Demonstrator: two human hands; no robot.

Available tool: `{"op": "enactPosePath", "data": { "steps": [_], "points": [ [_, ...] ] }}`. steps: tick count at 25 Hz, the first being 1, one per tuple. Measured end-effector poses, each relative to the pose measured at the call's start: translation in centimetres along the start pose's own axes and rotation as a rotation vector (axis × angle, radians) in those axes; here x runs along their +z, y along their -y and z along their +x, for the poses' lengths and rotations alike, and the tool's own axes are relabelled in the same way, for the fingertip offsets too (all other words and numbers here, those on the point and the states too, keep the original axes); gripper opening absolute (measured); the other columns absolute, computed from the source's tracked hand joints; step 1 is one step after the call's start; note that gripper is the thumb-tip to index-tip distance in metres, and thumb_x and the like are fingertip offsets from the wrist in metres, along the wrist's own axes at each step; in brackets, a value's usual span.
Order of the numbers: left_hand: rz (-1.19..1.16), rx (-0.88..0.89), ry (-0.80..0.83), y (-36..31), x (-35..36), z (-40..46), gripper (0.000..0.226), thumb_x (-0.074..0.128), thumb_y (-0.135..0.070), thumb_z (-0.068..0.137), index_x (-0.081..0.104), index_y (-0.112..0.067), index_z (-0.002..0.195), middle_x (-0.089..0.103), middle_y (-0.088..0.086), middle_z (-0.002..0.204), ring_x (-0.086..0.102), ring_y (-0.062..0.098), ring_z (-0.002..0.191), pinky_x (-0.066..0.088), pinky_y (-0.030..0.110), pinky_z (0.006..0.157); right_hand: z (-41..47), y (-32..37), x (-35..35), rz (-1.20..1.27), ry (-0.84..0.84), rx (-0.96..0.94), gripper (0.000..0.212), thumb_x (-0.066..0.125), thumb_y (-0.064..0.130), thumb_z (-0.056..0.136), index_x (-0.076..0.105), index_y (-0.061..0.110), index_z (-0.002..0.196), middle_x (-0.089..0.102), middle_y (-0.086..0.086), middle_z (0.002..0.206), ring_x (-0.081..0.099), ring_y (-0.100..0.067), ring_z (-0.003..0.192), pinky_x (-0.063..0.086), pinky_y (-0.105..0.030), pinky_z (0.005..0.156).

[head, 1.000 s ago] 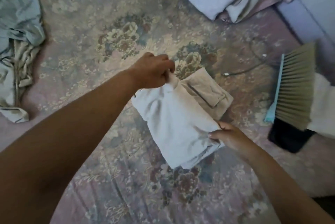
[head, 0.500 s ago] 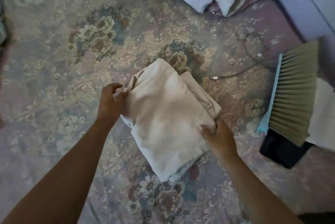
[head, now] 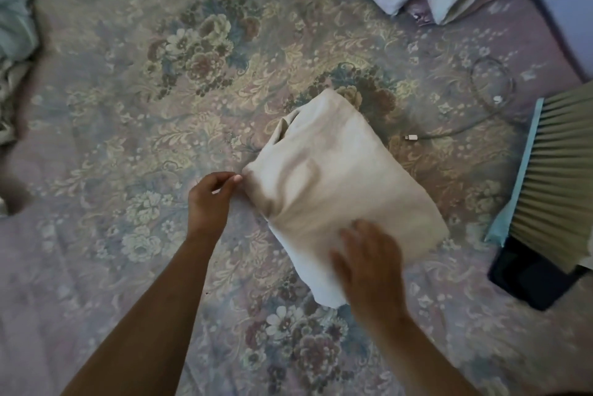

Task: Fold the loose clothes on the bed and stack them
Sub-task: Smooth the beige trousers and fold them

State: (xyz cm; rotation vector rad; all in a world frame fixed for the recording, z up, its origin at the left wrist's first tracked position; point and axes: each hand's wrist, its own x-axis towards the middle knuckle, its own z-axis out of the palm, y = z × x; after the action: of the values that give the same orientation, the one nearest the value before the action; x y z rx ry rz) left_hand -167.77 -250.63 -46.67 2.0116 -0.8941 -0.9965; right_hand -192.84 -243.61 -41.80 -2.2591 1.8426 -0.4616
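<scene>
Patting down the cream garment (head: 337, 184), I have just finished its last fold. A second ago I held one end up in the air with my left hand (head: 210, 200) and you could see a pocket on the part below. Now that end is laid over, the pocket is hidden, and the cloth is one neat flat bundle on the bed (head: 128, 145). I think that means this piece is done and ready to start the stack, or go on one.

The bundle lies in the middle of the flowery bed cover, tilted, right in front of me. My left hand is at its left corner. My fingers (head: 229, 178) there are curled and touch the edge, but I cannot tell if they pinch the cloth or just sit against it. My right hand (head: 369, 264) lies flat on the near end of the bundle, fingers straight and spread. It looks blurry.

More loose clothes (head: 14, 42) wait in a heap at the far left edge of the bed, well apart from the bundle. I think I go for those next. A cable (head: 462, 129) lies just beside the bundle on the right, and a brush (head: 558, 177) lies further right.
</scene>
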Motion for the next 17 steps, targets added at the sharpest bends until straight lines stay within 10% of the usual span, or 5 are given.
{"op": "enactPosePath", "data": {
  "steps": [4,12,17],
  "points": [
    [-0.089,-0.091,0.134,1.0,-0.5,0.0,0.018,0.072,-0.004,0.08,0.067,-0.022,0.083,0.068,-0.007,0.08,0.063,0.004,0.076,0.051,0.016,0.072,-5.7,2.8,1.4,-0.115,0.187,-0.332,0.022,0.071,0.023,0.075,0.074,0.01,0.093,0.069,-0.009,0.098,0.065,-0.026,0.093,0.052,-0.041,0.082],
    [-0.02,-0.001,0.149,-0.2,-0.2,2.1,0.026,0.065,-0.001,0.083,0.056,-0.018,0.066,0.06,-0.002,0.065,0.054,0.002,0.053,0.049,0.019,0.053,-4.4,-2.3,0.1,-0.103,0.181,-0.667,0.044,0.038,0.004,0.095,0.073,0.008,0.069,0.065,-0.004,0.069,0.064,-0.022,0.065,0.054,-0.032,0.067],
    [0.098,0.0,0.201,0.0,-0.1,2.4,0.007,0.061,-0.002,0.087,0.062,-0.007,0.083,0.061,0.007,0.075,0.057,0.019,0.071,0.051,0.034,0.074,-5.3,-1.9,-0.2,-0.2,0.23,-0.679,0.028,0.047,0.009,0.083,0.071,0.011,0.069,0.061,-0.001,0.068,0.049,-0.022,0.072,0.053,-0.032,0.063]
  ]
}}
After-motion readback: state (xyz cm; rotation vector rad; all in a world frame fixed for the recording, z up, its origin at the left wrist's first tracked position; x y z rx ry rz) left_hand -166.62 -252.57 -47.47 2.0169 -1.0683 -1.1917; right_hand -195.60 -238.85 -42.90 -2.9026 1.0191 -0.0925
